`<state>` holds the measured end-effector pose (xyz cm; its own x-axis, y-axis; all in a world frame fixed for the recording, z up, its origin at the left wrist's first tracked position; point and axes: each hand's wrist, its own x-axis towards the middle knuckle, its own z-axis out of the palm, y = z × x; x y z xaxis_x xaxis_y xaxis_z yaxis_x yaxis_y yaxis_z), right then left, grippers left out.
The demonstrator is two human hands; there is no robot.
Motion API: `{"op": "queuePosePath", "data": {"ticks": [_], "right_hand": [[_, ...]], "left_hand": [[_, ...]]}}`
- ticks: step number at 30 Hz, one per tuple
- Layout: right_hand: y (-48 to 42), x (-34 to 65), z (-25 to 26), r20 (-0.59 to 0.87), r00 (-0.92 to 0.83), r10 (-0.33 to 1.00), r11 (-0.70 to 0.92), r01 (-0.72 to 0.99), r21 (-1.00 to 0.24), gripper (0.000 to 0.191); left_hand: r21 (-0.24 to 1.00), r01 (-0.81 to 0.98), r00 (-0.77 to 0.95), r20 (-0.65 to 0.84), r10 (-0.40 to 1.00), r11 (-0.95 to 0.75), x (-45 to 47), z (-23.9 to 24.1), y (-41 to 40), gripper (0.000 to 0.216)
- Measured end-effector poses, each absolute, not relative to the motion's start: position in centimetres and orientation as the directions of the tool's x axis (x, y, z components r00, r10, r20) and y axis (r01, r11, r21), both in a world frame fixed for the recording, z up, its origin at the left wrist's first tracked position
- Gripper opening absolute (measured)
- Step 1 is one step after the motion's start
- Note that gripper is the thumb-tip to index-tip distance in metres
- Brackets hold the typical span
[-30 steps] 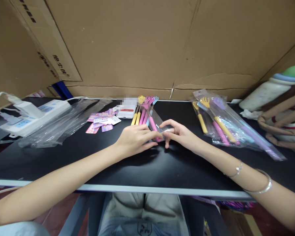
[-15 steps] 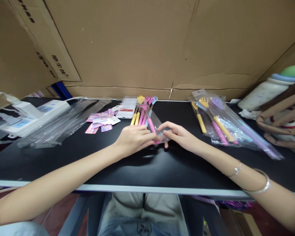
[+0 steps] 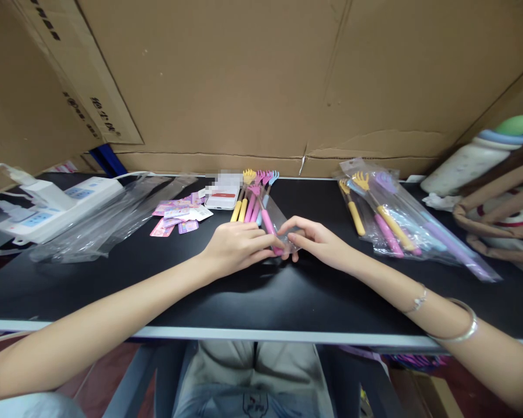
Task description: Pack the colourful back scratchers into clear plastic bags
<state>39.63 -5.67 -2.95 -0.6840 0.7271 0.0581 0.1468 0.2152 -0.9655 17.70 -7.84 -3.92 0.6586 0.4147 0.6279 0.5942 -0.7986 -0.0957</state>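
Left hand (image 3: 237, 245) grip round the lower handle of the pink claw-headed stick (image 3: 267, 222), right hand (image 3: 316, 238) grip narrow on the clear sleeve (image 3: 277, 211) beside it, stick slanting mid-surface (image 3: 314, 290), just right of the yellow-handled sticks (image 3: 243, 210), inside sleeve or not can't tell.

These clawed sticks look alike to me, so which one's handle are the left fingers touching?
The pink-handled stick whose lower end meets the left hand: unlike the neighbouring sticks, its handle slants down toward the right.
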Motion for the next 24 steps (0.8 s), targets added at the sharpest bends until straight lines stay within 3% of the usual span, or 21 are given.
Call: {"op": "queuePosePath", "data": {"ticks": [24], "right_hand": [[-6.06,39.85,-2.7,0.069,-0.699,0.712,0.297,0.21,-0.931,0.021]], "left_hand": [[-0.1,0.595,0.646,0.649,0.4,-0.798,17.81,-4.15,-7.69,0.022]]}}
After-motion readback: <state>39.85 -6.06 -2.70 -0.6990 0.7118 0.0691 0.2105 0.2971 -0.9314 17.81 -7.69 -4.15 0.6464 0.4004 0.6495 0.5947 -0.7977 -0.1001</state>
